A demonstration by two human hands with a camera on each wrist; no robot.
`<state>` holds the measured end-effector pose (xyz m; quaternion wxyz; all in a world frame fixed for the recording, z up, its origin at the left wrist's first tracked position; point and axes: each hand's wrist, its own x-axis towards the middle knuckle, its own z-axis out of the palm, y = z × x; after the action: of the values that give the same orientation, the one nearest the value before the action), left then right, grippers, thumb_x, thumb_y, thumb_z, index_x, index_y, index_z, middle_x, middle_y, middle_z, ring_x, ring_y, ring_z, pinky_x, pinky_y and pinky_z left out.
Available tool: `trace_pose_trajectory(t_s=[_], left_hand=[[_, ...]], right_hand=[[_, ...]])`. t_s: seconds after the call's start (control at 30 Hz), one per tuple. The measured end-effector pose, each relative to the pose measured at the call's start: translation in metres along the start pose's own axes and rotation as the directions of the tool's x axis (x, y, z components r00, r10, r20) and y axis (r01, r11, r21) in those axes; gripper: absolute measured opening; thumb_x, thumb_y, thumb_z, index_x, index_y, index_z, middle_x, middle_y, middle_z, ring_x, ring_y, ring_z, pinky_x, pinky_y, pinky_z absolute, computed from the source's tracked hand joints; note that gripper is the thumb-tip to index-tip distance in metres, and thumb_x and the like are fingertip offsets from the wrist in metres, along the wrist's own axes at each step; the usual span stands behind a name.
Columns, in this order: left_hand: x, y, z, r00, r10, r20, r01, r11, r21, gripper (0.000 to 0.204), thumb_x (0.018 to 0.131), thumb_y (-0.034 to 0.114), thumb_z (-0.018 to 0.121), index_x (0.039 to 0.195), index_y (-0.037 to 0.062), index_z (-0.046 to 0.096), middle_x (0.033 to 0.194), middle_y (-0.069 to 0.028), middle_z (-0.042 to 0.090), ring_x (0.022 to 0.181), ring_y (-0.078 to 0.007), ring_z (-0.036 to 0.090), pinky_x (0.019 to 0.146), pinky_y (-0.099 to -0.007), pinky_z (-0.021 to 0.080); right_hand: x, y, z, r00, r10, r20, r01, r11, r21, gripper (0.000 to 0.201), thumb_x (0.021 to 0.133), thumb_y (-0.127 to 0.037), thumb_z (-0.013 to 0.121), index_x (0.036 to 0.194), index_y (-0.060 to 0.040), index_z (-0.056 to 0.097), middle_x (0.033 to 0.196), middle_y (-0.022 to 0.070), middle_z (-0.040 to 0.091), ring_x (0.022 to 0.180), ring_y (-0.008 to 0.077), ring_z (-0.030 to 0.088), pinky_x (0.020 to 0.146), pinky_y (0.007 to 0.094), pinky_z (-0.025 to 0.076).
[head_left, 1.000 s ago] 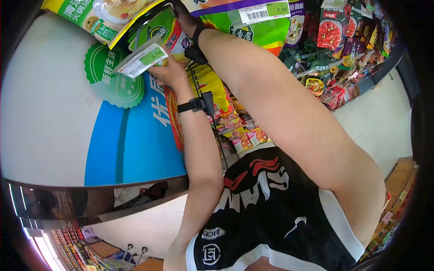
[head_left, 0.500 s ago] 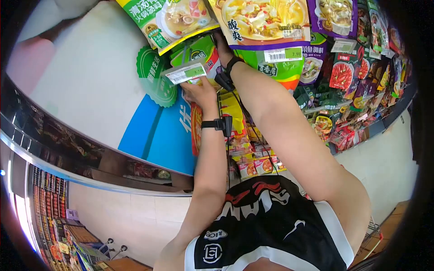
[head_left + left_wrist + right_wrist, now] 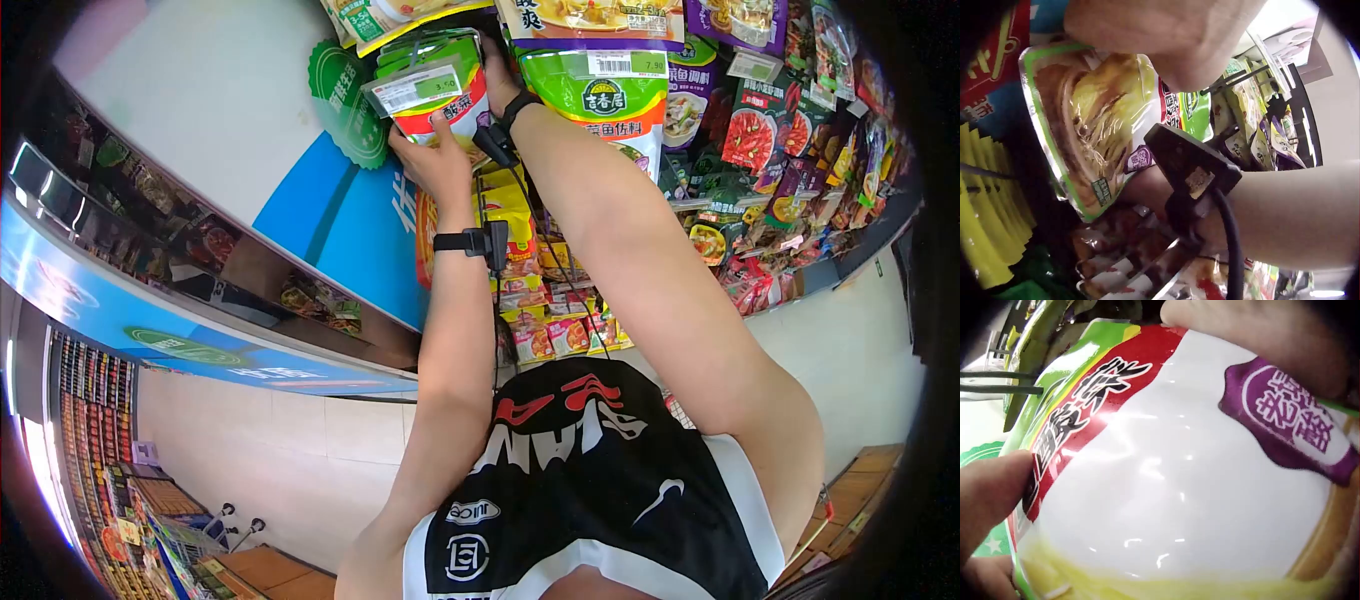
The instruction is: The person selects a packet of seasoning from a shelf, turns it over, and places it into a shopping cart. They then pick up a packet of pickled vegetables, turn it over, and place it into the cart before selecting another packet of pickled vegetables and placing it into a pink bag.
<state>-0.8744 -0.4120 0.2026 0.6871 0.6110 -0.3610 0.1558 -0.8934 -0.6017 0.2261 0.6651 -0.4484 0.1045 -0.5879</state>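
Note:
A green, red and white pouch of pickled vegetables (image 3: 462,110) hangs at a hook rail, partly behind a 3.50 price tag (image 3: 418,88). My left hand (image 3: 438,160) holds its lower left side, thumb across the front. On the pouch's right edge is my right hand (image 3: 498,78), mostly hidden behind it in the head view. The left wrist view shows the pouch's picture side (image 3: 1104,112) under my left hand (image 3: 1172,37). Up close in the right wrist view, the pouch (image 3: 1160,462) lies between the left thumb (image 3: 991,500) and my right hand (image 3: 1266,337).
Other seasoning pouches (image 3: 610,100) hang on the right, with a 7.90 tag (image 3: 627,65). A yellow-edged pouch (image 3: 400,25) hangs above. A white and blue side panel (image 3: 330,230) borders the left. Yellow packets (image 3: 515,225) hang lower down. Cables run from the wrist cameras.
The pouch has come lower and shows more of its front beside the tag. My left thumb now lies over its face. The head view has shifted, showing more of the left shelf.

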Motion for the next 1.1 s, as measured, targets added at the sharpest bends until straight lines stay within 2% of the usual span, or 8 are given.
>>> trace_pose_trajectory(t_s=[0.23,0.33,0.4,0.67,0.77,0.97,1.0,1.1], left_hand=[[-0.012,0.001,-0.015,0.999,0.040,-0.007,-0.040,0.999,-0.036,0.065,0.093,0.029,0.071,0.138,-0.0060,0.040,0.131,-0.0281,0.055,0.120,-0.0431,0.055,0.100,-0.0498,0.042],[-0.019,0.004,-0.021,1.000,0.021,-0.017,-0.021,1.000,0.000,0.065,0.093,0.029,0.072,0.138,-0.0062,0.040,0.129,-0.0278,0.056,0.118,-0.0428,0.055,0.099,-0.0499,0.042],[-0.021,0.004,-0.025,0.999,0.040,-0.026,-0.038,0.998,0.048,0.066,0.093,0.031,0.072,0.137,-0.0062,0.041,0.128,-0.0276,0.057,0.117,-0.0426,0.055,0.099,-0.0499,0.042],[-0.031,0.021,-0.040,1.000,0.002,-0.014,-0.003,0.996,-0.093,0.063,0.096,0.028,0.068,0.140,-0.0077,0.040,0.132,-0.0272,0.053,0.121,-0.0395,0.053,0.103,-0.0468,0.041],[-0.032,0.020,-0.041,1.000,0.000,-0.009,-0.001,0.987,-0.164,0.064,0.096,0.029,0.067,0.141,-0.0072,0.039,0.131,-0.0288,0.053,0.119,-0.0451,0.050,0.100,-0.0519,0.039],[-0.035,0.020,-0.051,0.993,-0.096,0.070,0.101,0.991,-0.084,0.063,0.097,0.029,0.066,0.141,-0.0071,0.038,0.134,-0.0285,0.052,0.123,-0.0433,0.050,0.104,-0.0497,0.039],[-0.035,0.022,-0.052,0.995,-0.063,0.077,0.069,0.995,-0.072,0.061,0.101,0.028,0.062,0.144,-0.0075,0.037,0.133,-0.0265,0.055,0.119,-0.0344,0.056,0.100,-0.0427,0.044],[-0.034,0.023,-0.049,0.995,-0.071,0.071,0.075,0.996,-0.053,0.062,0.101,0.028,0.061,0.146,-0.0072,0.036,0.136,-0.0267,0.053,0.121,-0.0353,0.055,0.102,-0.0434,0.043]], right_hand=[[-0.054,-0.042,0.025,0.996,0.086,0.032,-0.088,0.995,0.048,0.062,0.095,-0.062,0.048,0.122,-0.0090,0.066,0.111,0.0131,0.072,0.099,0.0271,0.068,0.093,0.0387,0.054],[-0.034,-0.020,0.012,0.957,0.250,0.145,-0.277,0.936,0.215,0.063,0.096,-0.063,0.043,0.118,-0.0097,0.067,0.111,0.0140,0.072,0.097,0.0274,0.068,0.091,0.0386,0.054],[-0.041,-0.024,0.008,0.943,0.319,0.096,-0.331,0.929,0.166,0.067,0.093,-0.067,0.045,0.119,-0.0093,0.068,0.112,0.0152,0.073,0.096,0.0293,0.069,0.092,0.0409,0.054],[-0.081,-0.050,0.023,0.929,0.350,0.118,-0.369,0.893,0.259,0.072,0.093,-0.069,0.047,0.121,-0.0052,0.067,0.115,0.0160,0.072,0.099,0.0285,0.069,0.095,0.0400,0.053],[-0.089,-0.056,0.022,0.920,0.352,0.173,-0.391,0.861,0.326,0.072,0.094,-0.067,0.047,0.121,-0.0037,0.067,0.115,0.0162,0.072,0.100,0.0276,0.069,0.096,0.0387,0.053],[-0.102,-0.054,0.020,0.910,0.373,0.180,-0.414,0.840,0.351,0.069,0.097,-0.064,0.048,0.119,-0.0022,0.067,0.112,0.0156,0.072,0.097,0.0249,0.069,0.094,0.0354,0.053],[-0.104,-0.054,0.019,0.909,0.377,0.175,-0.416,0.838,0.354,0.068,0.097,-0.064,0.048,0.118,-0.0024,0.067,0.111,0.0153,0.073,0.096,0.0245,0.070,0.093,0.0351,0.054],[-0.102,-0.060,0.019,0.912,0.371,0.175,-0.409,0.847,0.339,0.064,0.098,-0.062,0.048,0.117,-0.0032,0.067,0.110,0.0146,0.073,0.096,0.0238,0.070,0.091,0.0346,0.054]])
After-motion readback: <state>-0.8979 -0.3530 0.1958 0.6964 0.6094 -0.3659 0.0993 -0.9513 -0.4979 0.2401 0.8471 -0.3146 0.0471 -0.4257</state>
